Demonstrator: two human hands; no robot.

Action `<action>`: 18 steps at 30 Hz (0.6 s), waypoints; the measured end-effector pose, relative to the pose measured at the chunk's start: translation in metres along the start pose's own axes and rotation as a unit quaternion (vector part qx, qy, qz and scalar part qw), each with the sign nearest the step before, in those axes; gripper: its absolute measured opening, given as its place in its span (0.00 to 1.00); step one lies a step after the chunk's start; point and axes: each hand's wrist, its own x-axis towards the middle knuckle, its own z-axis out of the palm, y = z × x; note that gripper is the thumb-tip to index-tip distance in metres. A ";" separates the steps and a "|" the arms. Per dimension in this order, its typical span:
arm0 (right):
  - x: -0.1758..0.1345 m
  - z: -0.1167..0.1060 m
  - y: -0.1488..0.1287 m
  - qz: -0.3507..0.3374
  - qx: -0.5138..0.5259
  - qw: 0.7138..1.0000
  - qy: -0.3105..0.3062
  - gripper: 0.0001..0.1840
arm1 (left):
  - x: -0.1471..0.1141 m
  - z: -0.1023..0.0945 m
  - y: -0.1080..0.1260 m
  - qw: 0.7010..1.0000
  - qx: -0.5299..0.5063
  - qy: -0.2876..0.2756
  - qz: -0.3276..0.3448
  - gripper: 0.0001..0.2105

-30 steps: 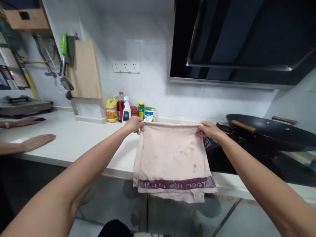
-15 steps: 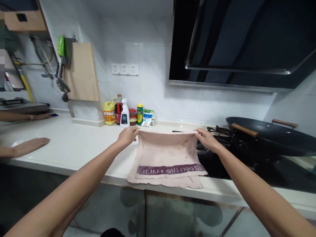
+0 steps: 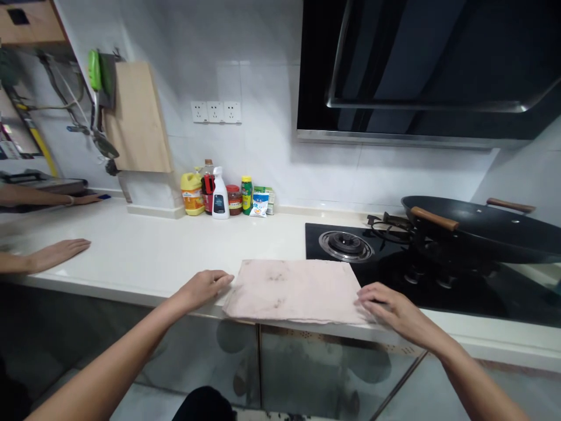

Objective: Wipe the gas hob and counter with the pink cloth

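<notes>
A pale pink towel [image 3: 302,292], folded into a flat rectangle with dark stains, lies at the counter's front edge and partly over the near left corner of the black gas hob [image 3: 438,286]. My left hand [image 3: 201,290] is just off the towel's left side, fingers loosely stretched and holding nothing. At the right side, my right hand [image 3: 392,310] is open with its fingers apart. Its fingertips are at the towel's edge; whether they touch it I cannot tell. The towel's printed purple band is out of sight.
Another person's hand [image 3: 59,254] rests on the white counter [image 3: 144,251] at left; their other hand [image 3: 87,199] holds a dark blue cloth farther back. A spray bottle [image 3: 220,196] stands among several containers by the wall. A large wok [image 3: 482,231] sits on the hob under the range hood [image 3: 416,70].
My hands have lowered the towel's raised edge toward me, folding it over the purple band, and let go. The left burner is now uncovered. The view has shifted slightly.
</notes>
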 end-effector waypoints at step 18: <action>0.021 0.017 0.071 0.063 -0.109 0.977 0.173 0.21 | 0.059 0.037 0.030 0.964 -0.195 0.080 -0.165 0.11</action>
